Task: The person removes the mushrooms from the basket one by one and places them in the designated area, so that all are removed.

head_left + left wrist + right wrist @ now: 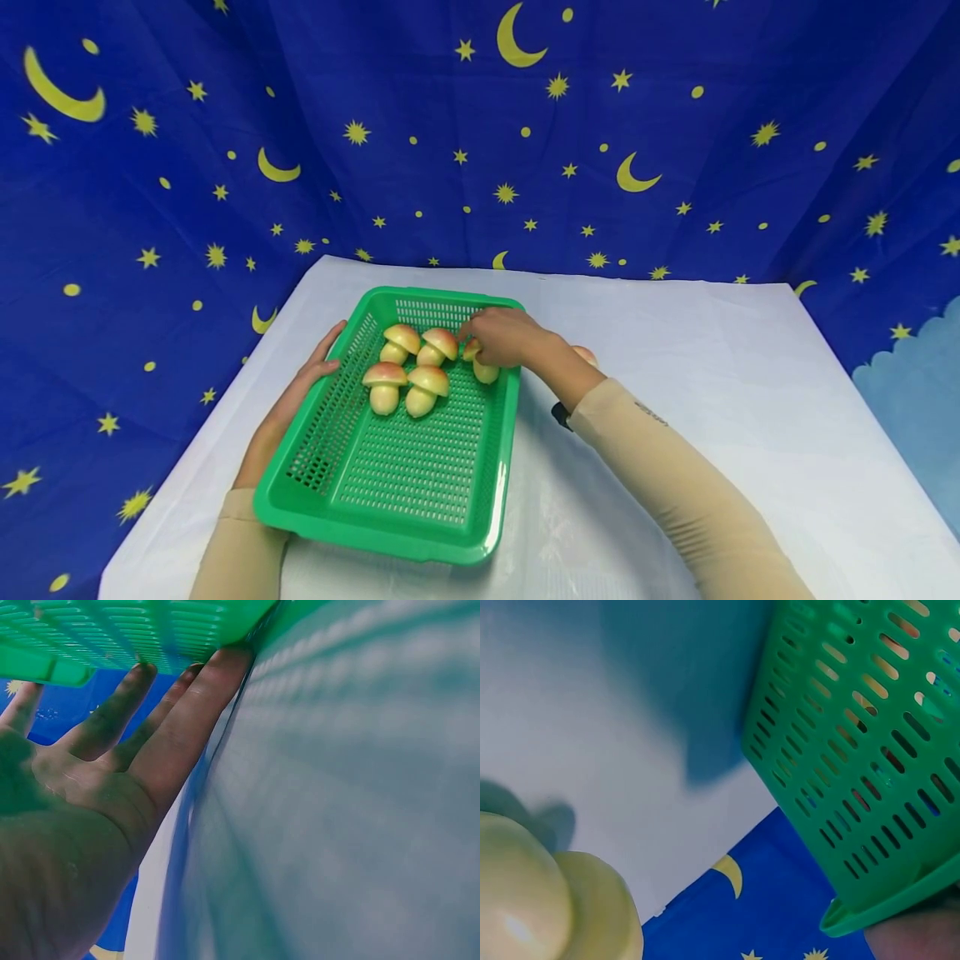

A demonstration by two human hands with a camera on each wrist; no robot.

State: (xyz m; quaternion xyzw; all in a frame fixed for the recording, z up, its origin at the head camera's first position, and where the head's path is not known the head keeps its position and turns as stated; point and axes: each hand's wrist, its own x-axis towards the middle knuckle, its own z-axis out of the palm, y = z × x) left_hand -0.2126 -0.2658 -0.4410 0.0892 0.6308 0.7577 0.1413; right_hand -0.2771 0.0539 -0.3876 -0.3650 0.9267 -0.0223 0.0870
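Observation:
A green plastic basket (405, 546) with slotted walls and floor stands in front of me. Four toy mushrooms, one of them here (385, 387), lie grouped in its far left part, with reddish-yellow caps and pale stems. My right hand (504, 336) reaches over the right rim into the far right corner, fingers curled down on another mushroom (486, 372) whose cap they partly cover. At the left side my left hand (303, 383) supports the basket, its thumb by the rim; in the left wrist view its straight fingers (191, 712) reach up to the slotted plastic.
One more mushroom (585, 356) sits on the white table (675, 383) right of the basket, partly behind my right forearm; the right wrist view shows its yellowish surface (525, 892) close up. A blue curtain (420, 100) with moons and stars hangs behind and on both sides.

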